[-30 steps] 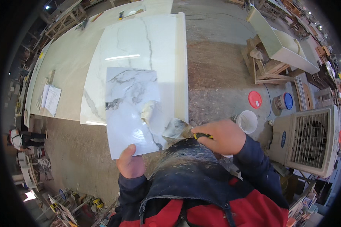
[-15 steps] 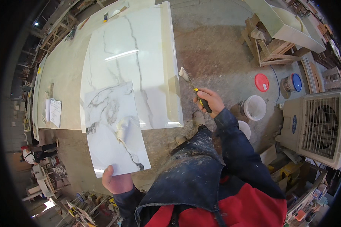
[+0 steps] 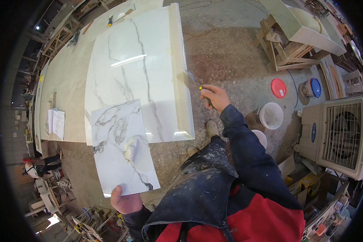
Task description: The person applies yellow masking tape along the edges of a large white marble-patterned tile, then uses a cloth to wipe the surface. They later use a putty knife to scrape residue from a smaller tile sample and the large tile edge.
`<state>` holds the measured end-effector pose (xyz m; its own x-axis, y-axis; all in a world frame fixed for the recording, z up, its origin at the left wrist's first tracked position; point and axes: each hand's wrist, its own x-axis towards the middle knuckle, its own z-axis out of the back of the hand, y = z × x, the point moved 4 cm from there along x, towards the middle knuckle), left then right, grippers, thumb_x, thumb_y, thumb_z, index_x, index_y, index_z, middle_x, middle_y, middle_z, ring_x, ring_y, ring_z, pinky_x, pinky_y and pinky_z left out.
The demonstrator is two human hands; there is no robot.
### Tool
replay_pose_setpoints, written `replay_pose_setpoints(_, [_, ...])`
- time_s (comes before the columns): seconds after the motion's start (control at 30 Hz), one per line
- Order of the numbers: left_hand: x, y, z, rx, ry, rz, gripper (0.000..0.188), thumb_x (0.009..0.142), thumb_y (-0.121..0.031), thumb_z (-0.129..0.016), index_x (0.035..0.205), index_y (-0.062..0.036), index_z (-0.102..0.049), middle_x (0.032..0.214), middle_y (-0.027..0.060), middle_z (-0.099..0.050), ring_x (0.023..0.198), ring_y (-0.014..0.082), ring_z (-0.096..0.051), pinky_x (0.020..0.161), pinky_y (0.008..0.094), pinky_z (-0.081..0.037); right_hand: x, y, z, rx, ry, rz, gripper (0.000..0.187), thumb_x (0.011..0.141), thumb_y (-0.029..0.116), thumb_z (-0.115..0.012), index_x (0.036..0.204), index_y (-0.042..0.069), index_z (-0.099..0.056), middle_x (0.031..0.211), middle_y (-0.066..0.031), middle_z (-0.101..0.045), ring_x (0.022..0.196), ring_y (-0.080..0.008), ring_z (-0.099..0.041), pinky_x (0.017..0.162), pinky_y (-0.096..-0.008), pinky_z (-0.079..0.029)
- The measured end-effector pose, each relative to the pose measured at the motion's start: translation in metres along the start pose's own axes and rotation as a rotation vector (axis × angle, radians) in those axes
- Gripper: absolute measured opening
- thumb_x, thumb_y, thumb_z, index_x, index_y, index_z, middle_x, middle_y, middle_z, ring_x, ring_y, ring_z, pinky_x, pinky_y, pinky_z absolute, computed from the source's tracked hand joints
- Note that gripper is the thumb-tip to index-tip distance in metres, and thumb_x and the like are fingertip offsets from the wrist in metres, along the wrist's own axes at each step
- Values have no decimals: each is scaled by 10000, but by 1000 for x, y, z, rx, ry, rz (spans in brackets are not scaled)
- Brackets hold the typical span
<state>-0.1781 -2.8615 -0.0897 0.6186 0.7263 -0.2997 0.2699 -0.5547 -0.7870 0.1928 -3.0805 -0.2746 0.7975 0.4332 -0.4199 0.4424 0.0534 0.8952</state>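
Observation:
My left hand [image 3: 126, 200] grips the near edge of a white panel with grey marble veins [image 3: 115, 161], thumb on top. A lump of off-white paste [image 3: 134, 148] sits on the panel's right half. My right hand [image 3: 217, 97] is closed around the dark handle of a putty knife [image 3: 200, 86], which has a yellow collar. The knife's blade reaches the right edge of a large veined white slab [image 3: 161, 60], beside a cream strip [image 3: 180, 97] along that edge. Whether the blade touches the edge, I cannot tell. The panel overlaps the slab's near end in view.
At right stand a white bucket [image 3: 271, 115], a red lid [image 3: 278, 88], a blue-lidded bucket [image 3: 311, 88] and a large fan unit [image 3: 334, 133]. A wooden trestle [image 3: 284, 48] is at far right. Papers [image 3: 58, 123] lie on the table's left; another person [image 3: 40, 166] is at far left.
My right hand has moved left and slightly up, bringing the knife blade to the slab's edge. Paste that showed on the blade is no longer plain to see. The panel has dropped slightly.

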Motion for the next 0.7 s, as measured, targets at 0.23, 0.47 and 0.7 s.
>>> replay_pose_setpoints(0.23, [0,-2,-3,3,-4,-13,652,816,-157,-622,1434,-31,-458,1394,128,-563,1294,329,-525,1092,503,-399,-7,-36,-6,-152,-102,71,427,948,248,-673,1326,55,-629,990,-118,-710,637,-162,-618,582,-346,-531])
replay_pose_setpoints(0.47, [4,-2,-11,-1,38,0,647,815,-139,-613,1430,-16,-456,1392,142,-562,1289,332,-529,1096,496,-400,-23,-86,-9,-482,-381,425,464,934,223,-694,1341,17,-604,1023,-125,-711,714,-161,-644,591,-321,-528])
replay_pose_setpoints(0.7, [6,-7,-2,-2,54,-6,658,814,-126,-624,1437,-11,-445,1395,150,-557,1294,337,-526,1101,494,-397,-83,-46,4,274,-89,-26,413,967,233,-645,1315,15,-610,943,-99,-709,664,-157,-641,514,-289,-489])
